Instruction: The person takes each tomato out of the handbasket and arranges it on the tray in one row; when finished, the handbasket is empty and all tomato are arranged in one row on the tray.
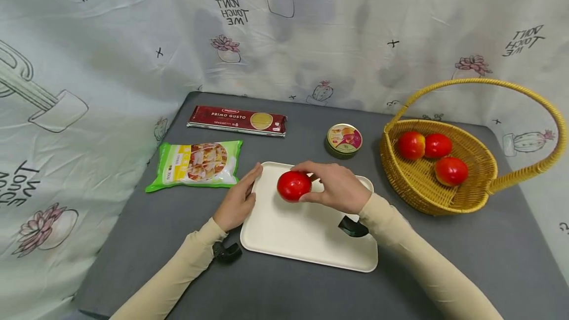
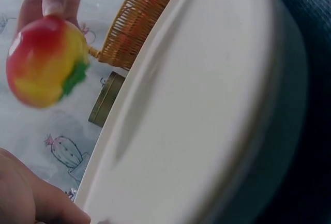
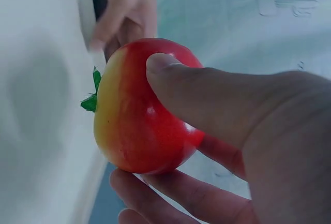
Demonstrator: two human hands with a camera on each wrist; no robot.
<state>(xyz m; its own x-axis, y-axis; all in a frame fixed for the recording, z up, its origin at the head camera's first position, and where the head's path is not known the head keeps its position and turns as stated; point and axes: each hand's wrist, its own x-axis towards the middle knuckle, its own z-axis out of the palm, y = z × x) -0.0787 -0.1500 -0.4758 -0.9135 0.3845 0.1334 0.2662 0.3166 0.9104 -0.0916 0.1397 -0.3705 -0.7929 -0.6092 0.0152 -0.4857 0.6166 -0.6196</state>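
Note:
A red tomato [image 1: 294,186] with a yellowish underside and a green stalk end is held in my right hand [image 1: 335,186]. The thumb presses one side, and the fingers curl round the other, as the right wrist view shows. The tomato [image 3: 147,107] hangs over a white rectangular tray [image 1: 306,233], stalk end toward it. My left hand [image 1: 237,201] rests along the tray's left edge, its fingers extended at the rim and holding nothing else. In the left wrist view, the tray [image 2: 191,100] fills the middle.
At the right stands a yellow wicker basket [image 1: 400,186] with a tall handle and several red tomatoes [image 1: 451,171] inside. A round tin [image 1: 344,140] sits behind the tray. A red spaghetti packet [image 1: 237,121] and a green-edged food bag [image 1: 195,164] lie at the back left.

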